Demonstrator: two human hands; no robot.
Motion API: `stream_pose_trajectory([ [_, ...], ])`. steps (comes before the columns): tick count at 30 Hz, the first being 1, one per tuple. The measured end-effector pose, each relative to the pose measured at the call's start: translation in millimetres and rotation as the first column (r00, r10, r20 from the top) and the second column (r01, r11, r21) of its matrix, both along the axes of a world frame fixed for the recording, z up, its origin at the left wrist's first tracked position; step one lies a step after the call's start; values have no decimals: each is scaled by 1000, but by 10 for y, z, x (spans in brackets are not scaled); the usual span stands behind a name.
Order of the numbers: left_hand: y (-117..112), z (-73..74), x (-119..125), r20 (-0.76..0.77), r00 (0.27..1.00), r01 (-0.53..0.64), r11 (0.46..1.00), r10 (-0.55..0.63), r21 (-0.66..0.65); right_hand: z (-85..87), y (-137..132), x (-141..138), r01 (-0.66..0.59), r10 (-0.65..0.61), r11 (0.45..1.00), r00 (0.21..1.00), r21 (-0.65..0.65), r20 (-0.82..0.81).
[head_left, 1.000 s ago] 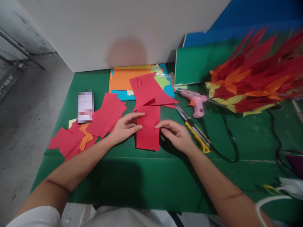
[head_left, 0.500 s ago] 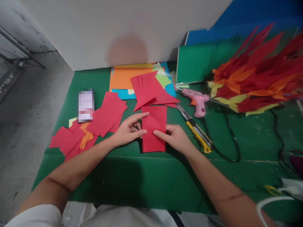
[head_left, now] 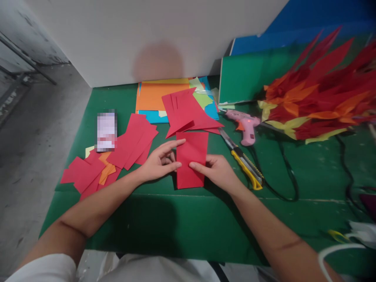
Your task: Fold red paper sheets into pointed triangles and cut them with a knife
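Observation:
A rectangle of red paper (head_left: pixel 192 152), its edges looking layered or folded, is held upright-lengthwise between both hands above the green table (head_left: pixel 132 219). My left hand (head_left: pixel 160 160) grips its left edge, thumb low and index finger stretched across the upper part. My right hand (head_left: pixel 217 170) pinches the right side, thumb on the front and the other fingers hidden behind. Beyond the paper lie larger red sheets (head_left: pixel 183 109), one with slits cut in it. Cut red paper pieces (head_left: pixel 132 141) are spread left of my left hand. A yellow utility knife (head_left: pixel 243 162) rests right of my right hand.
A pink glue gun (head_left: pixel 243 123) with a lit red light and dark cord lies behind the knife. Orange sheets (head_left: pixel 160 96) are stacked at the back. A blurred phone-like object (head_left: pixel 106 131) sits left. A red-orange paper flame-like piece (head_left: pixel 320 94) fills the right.
The red paper's top edge has shifted very slightly right, tilting it a little. Both hands keep nearly the same hold; the things on the table stay put.

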State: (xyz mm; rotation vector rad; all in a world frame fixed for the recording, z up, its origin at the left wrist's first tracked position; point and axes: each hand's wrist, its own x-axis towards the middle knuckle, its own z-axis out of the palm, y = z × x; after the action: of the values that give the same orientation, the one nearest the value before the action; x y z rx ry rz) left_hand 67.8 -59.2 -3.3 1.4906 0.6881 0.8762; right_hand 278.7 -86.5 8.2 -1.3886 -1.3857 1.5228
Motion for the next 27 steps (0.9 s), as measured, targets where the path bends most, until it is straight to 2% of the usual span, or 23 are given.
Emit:
stream_pose_trajectory([
  [12,-9,13,2,-47,999,-12,1000,13,10,5,-4,-20,11,-12,1000,999,28,31],
  [17,-25,46,0,-85,996,24,999,-27,-46,29,-2,-29,32,-34,998,998,46,44],
  [20,-28,48,2,-76,996,35,997,-41,-71,36,-2,-34,47,-50,998,998,51,49],
  [27,-6,7,1,-34,999,-10,996,7,-85,23,-3,-25,40,-41,999,998,37,38],
])
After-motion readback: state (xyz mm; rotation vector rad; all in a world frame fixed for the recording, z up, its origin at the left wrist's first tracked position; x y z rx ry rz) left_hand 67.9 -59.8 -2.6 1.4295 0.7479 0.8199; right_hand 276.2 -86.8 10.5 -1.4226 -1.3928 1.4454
